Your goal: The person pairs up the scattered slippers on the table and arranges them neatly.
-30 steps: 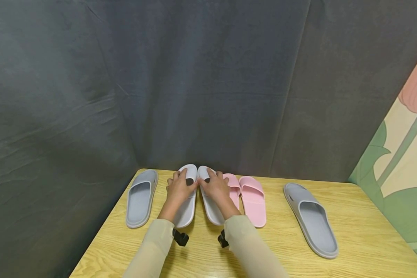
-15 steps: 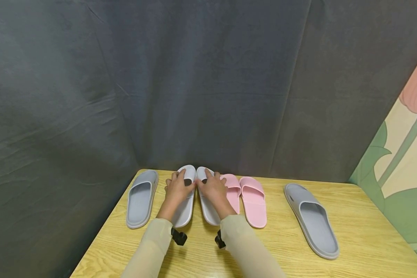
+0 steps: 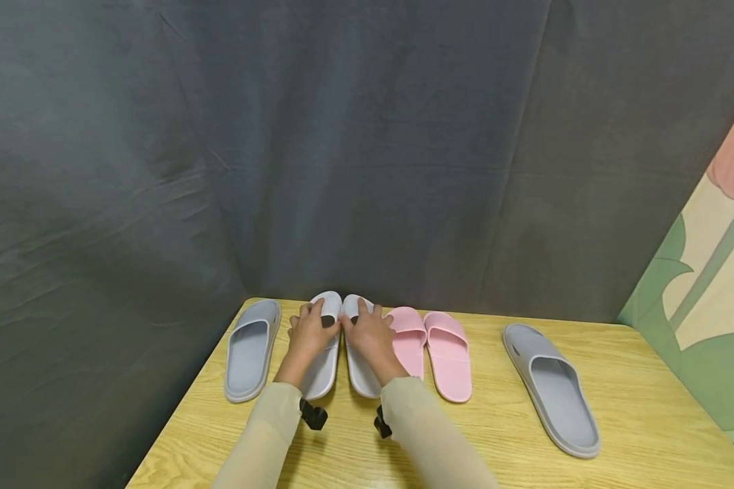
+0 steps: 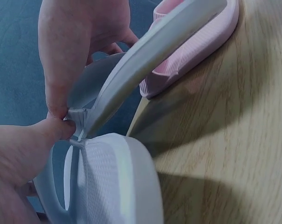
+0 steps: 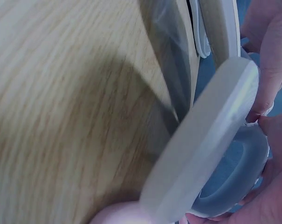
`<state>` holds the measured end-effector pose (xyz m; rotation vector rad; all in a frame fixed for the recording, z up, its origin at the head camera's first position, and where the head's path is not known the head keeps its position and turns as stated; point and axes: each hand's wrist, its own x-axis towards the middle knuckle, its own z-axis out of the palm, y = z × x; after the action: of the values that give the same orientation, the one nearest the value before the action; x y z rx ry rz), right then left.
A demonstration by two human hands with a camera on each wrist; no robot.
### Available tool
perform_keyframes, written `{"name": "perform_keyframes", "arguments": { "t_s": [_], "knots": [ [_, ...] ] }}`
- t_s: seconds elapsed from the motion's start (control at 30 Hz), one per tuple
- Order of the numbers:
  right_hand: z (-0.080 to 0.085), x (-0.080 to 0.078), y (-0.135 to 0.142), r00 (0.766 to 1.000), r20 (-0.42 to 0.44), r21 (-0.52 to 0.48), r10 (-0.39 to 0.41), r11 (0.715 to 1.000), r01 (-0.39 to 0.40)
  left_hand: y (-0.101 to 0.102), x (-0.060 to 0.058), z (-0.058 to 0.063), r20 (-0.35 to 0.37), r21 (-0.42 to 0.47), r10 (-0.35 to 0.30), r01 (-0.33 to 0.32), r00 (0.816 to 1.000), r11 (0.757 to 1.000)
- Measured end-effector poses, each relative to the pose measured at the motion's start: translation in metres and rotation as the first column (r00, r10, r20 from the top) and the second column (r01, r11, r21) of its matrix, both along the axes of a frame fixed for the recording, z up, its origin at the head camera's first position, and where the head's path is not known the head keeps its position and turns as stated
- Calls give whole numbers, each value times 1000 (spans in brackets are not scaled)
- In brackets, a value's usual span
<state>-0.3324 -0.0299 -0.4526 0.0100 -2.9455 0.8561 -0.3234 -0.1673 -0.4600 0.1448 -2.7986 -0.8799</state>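
My left hand (image 3: 308, 339) grips a white slipper (image 3: 323, 379) by its strap, and my right hand (image 3: 372, 334) grips the matching white slipper (image 3: 361, 375) the same way. Each strap bears a dark mark. Side by side, the two slippers point away from me, toes close together, with both thumbs meeting between the straps. In the left wrist view, the inner edges of the left slipper (image 4: 108, 168) and right slipper (image 4: 145, 60) almost meet at the thumbs, and shadows fall on the wood below. The fingers on the outer sides are partly hidden.
A pair of pink slippers (image 3: 451, 370) lies just right of my right hand. One grey slipper (image 3: 249, 353) lies at the table's left edge, another grey slipper (image 3: 553, 387) angled at the right. Dark cloth (image 3: 367, 170) hangs behind the wooden table (image 3: 355, 448).
Both hands have shifted slightly left with the white slippers, away from the pink pair. Their grip looks the same, and the pink and grey slippers stay in place.
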Motion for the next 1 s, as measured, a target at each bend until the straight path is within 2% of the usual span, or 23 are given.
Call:
{"name": "perform_keyframes", "arguments": {
  "t_s": [0.63, 1.0],
  "knots": [
    [-12, -7, -11, 1000, -2, -14, -14, 1000, 14, -12, -8, -14, 15, 6, 21, -21, 1000, 1000],
    [-15, -11, -17, 1000, 4, 5, -21, 1000, 21, -20, -11, -16, 46, -4, 24, -24, 999, 1000]
  ]
}}
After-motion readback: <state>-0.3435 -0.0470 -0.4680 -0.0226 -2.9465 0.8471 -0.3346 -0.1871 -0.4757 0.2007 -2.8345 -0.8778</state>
